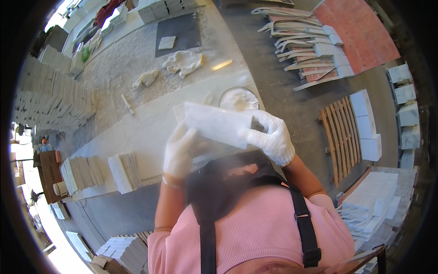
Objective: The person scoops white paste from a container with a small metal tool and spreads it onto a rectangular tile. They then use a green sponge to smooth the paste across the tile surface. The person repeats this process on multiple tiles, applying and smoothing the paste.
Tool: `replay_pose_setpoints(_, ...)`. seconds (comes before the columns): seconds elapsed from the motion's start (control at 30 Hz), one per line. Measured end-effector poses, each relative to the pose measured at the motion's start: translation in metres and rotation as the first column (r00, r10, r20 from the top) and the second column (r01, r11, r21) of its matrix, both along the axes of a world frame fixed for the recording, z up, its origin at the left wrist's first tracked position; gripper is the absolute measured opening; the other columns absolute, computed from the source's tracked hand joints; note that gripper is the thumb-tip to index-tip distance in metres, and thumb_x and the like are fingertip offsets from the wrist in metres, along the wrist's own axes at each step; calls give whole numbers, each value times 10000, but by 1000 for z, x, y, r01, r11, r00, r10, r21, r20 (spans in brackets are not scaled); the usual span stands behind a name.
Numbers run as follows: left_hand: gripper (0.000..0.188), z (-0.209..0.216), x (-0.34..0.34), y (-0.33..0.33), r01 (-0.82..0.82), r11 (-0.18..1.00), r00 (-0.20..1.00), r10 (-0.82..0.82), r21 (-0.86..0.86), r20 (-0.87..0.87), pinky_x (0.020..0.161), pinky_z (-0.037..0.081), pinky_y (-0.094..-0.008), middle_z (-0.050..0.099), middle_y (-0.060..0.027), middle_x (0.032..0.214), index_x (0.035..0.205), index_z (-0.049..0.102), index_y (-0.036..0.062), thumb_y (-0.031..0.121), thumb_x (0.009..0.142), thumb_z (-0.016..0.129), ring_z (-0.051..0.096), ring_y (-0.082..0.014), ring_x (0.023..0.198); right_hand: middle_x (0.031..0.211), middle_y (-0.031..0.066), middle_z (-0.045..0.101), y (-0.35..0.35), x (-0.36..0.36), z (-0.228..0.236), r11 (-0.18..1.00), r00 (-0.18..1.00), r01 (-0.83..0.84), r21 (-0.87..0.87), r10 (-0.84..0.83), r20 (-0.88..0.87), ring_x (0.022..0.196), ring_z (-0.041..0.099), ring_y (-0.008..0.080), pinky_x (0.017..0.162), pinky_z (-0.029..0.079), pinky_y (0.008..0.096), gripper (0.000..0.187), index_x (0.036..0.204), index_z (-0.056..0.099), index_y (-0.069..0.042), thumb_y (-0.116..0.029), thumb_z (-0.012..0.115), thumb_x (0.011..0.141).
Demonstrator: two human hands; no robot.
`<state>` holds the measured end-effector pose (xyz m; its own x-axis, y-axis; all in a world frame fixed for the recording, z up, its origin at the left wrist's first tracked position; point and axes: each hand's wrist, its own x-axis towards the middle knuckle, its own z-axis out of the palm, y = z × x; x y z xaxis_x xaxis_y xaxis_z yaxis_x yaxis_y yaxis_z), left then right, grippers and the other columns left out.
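A flat white tile (216, 122), smooth like marble, is held tilted above the pale slab table (150, 123) in front of my chest. My right hand (273, 137), in a white knit glove, grips the tile's right end between thumb and fingers. The gloved left hand (178, 153) is at the tile's lower left corner, its fingers closed on the edge and somewhat blurred. Beyond the tile, near the table's right edge, is a round dish (238, 99) of white material. Another pale piece (179, 112) shows partly behind the tile's left end.
Crumpled white gloves (183, 63), a yellow strip (222, 65) and a dark mat (182, 36) with a small tile (167, 43) lie farther back. Tile stacks (124, 171) stand along the near left edge, taller ones (50, 98) beyond. A wooden pallet (341, 139) is on the floor at right.
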<state>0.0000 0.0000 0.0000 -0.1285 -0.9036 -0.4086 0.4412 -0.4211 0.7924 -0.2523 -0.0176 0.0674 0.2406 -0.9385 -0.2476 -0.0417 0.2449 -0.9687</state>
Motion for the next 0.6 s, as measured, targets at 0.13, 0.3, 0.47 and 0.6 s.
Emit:
replay_pose_setpoints(0.13,438,-3,-3,-2,20,1000,999,-20,-9,28,867,630,-368,676,-179,1244,1433,508,-72,169,1069,549,730,-247,1007,1116,89,749,-1,-3,3,1000,1000,8,-12,-8,-22,999,697,142,887,573,309,404,1267,687,53,-61,751,885)
replay_pose_setpoints(0.3,442,4,4,2,121,993,980,-122,16,160,817,622,-338,698,-171,1187,1393,569,-65,208,1047,596,731,-220,957,1093,86,752,-6,-10,-5,1000,1000,20,-11,-20,13,970,698,142,868,570,309,381,1231,699,50,-72,731,872)
replay_pose_setpoints(0.47,461,26,20,4,154,982,851,-186,105,491,805,597,-318,727,-155,1140,1402,608,-46,225,1030,625,727,-209,991,1064,88,755,-17,-42,-9,1000,1000,23,3,-23,-21,937,690,139,848,556,301,394,1192,712,53,-139,683,849)
replay_pose_setpoints(0.6,528,55,5,9,46,963,607,183,-265,773,998,549,-375,719,-154,1259,1447,585,-31,199,981,679,708,-249,1123,1036,96,756,-29,-64,-18,999,1000,-18,48,19,-13,920,688,146,846,550,297,401,1163,722,56,-159,679,827)
